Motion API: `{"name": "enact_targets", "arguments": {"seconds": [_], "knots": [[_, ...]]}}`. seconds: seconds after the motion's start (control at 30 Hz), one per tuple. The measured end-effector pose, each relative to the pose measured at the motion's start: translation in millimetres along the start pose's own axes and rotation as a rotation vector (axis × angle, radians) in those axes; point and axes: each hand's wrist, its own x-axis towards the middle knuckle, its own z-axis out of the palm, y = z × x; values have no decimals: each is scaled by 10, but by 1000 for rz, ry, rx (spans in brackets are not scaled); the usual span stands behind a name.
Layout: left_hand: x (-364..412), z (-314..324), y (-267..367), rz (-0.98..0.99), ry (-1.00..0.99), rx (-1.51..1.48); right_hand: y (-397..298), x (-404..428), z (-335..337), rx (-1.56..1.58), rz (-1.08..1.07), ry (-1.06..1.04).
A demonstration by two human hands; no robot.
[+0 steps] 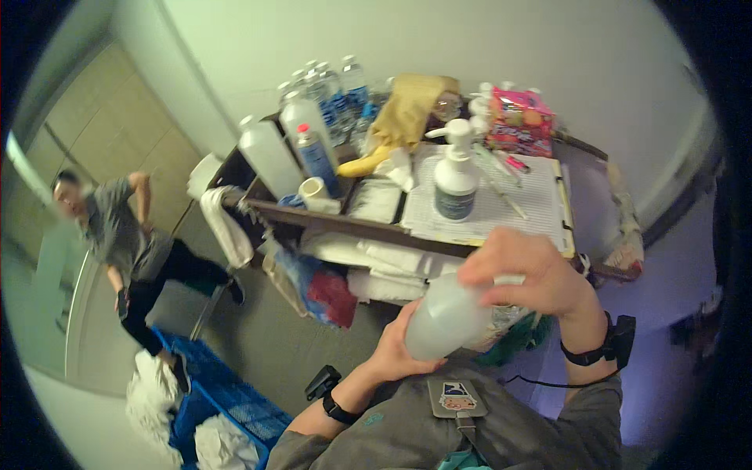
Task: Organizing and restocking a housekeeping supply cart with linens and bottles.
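My left hand (399, 346) is wrapped around the lower part of a translucent white plastic bottle (440, 326), which tilts in front of my chest. At the bottle's upper end is my right hand (517, 273), blurred, its fingers curled and touching the top; whether they grip a cap is hidden. Just beyond my hands, a white pump bottle (456, 182) stands on a lined paper sheet (529, 205) on the cart (352, 222). Pens (502, 191) lie beside it.
The cart also holds white jugs (267, 155), a spray can (317, 158), water bottles (352, 82), yellow rubber gloves (405, 111), a pink packet (520, 120) and folded white towels (388, 264) below. At left, a person (135, 235) sits near a blue basket (235, 399) with white cloths.
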Motion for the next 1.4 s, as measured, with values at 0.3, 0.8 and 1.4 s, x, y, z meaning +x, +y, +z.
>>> {"name": "enact_targets", "arguments": {"seconds": [0.3, 0.8, 1.4], "knots": [[-592, -269, 191, -124, 82, 134, -210, 378, 512, -164, -45, -394], [-895, -2399, -424, -92, 175, 201, 16, 1728, 2313, -615, 61, -442], [-921, -4183, -995, -24, 222, 287, 414, 3021, 3558, -145, 230, -540]]}}
